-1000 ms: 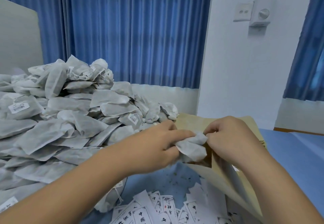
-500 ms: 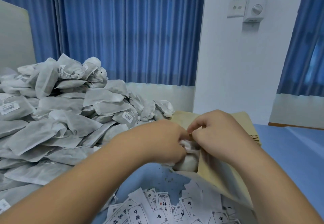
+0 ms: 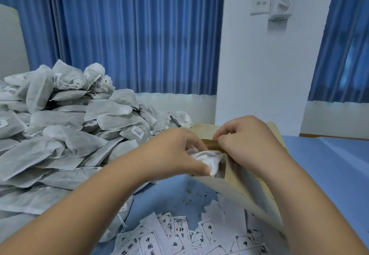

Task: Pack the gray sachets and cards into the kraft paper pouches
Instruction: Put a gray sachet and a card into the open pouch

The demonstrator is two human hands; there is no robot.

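The left hand [image 3: 179, 153] pinches a soft, crumpling gray sachet [image 3: 207, 160] – light, best held mid-body – at the kraft pouch [image 3: 235, 183] mouth (right hand [image 3: 245, 141] pinching its rim).

- Heaped in a tall, loose pile at left: gray sachets [image 3: 65, 141], flat and fibrous, some with barcode labels and trailing strings
- Gripped in the left hand [image 3: 179, 155]: one crumpled sachet [image 3: 209, 160], partway into a pouch mouth
- Pinched open at its edge by the right hand [image 3: 245, 141]: a tan kraft paper pouch [image 3: 237, 179], tilted, lying over more pouches [image 3: 201, 130]
- Scattered nearest the viewer: white cards [image 3: 179, 238] printed with black characters, overlapping
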